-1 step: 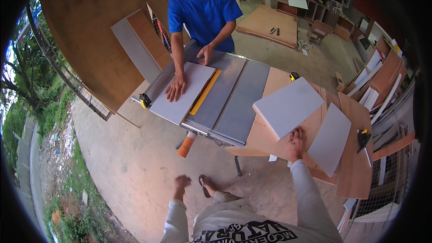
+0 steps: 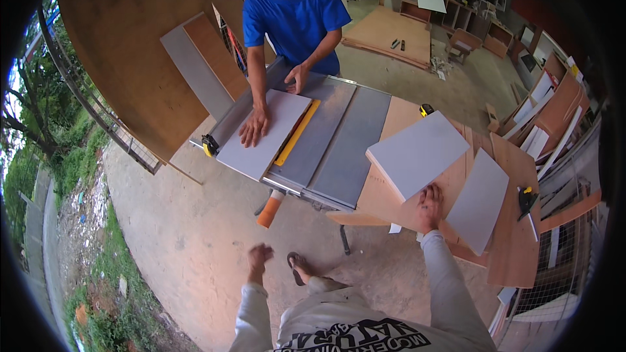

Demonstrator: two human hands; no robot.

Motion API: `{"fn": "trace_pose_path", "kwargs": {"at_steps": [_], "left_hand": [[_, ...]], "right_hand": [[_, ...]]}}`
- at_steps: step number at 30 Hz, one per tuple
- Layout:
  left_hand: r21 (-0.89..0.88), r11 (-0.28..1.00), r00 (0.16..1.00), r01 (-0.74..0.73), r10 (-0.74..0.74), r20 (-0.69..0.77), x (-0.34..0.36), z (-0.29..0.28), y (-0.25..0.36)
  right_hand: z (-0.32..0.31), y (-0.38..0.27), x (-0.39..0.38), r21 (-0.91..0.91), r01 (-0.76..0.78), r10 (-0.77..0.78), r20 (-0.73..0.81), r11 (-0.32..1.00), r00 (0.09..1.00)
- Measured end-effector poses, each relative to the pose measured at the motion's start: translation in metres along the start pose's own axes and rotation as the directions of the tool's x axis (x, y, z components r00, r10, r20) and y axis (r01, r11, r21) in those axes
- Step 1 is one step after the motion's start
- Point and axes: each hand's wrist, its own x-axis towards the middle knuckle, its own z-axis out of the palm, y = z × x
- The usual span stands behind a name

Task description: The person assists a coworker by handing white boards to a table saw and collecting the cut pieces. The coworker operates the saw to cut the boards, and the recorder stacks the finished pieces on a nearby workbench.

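Observation:
At the lower middle hangs my left hand [image 2: 259, 257], empty, with loosely bent fingers, in the air over the floor. My right hand [image 2: 430, 205] touches the near edge of a thick white board or stack [image 2: 417, 153] with slightly spread fingers on the plywood side table [image 2: 375, 192]. A thinner white panel [image 2: 476, 202] lies just right of it. A co-worker in a blue shirt [image 2: 293, 19] leans over the table saw [image 2: 345, 140], one hand [image 2: 255, 124] flat on a white panel [image 2: 248, 156] beside a yellow insert [image 2: 293, 137], the other hand [image 2: 297, 78] near the fence.
Large plywood sheets [image 2: 130, 52] lean at the left beside a railing. An orange tubular part [image 2: 270, 212] juts below the saw. A black-and-yellow tool [image 2: 527, 202] sits at the table's right edge. Offcuts [image 2: 554, 124] crowd the right; flat sheets [image 2: 385, 39] lie behind.
My left hand has risen slightly. My right hand and the co-worker's hands look almost unchanged.

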Motion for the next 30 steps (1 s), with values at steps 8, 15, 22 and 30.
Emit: {"fn": "trace_pose_path", "kwargs": {"at_steps": [8,15,22,30], "left_hand": [[-0.409,0.910,0.976,-0.075,0.151,0.158,0.070,0.081,0.175],[-0.392,0.920,0.965,-0.009,0.110,0.237,0.089,0.098,0.216],[-0.420,0.907,0.957,-0.016,0.136,0.257,0.087,0.102,0.220],[-0.518,0.854,0.937,-0.052,0.221,0.271,0.101,0.099,0.214]], "right_hand": [[0.000,-0.003,0.008,0.014,0.001,0.000,-0.039,1.000,0.999],[-0.015,-0.020,0.008,0.043,-0.012,0.014,-0.056,0.999,0.998],[-0.014,-0.018,0.009,0.051,-0.051,0.053,-0.050,0.997,0.997],[-0.011,-0.014,0.014,-0.001,-0.066,0.066,-0.005,0.998,0.998]]}}
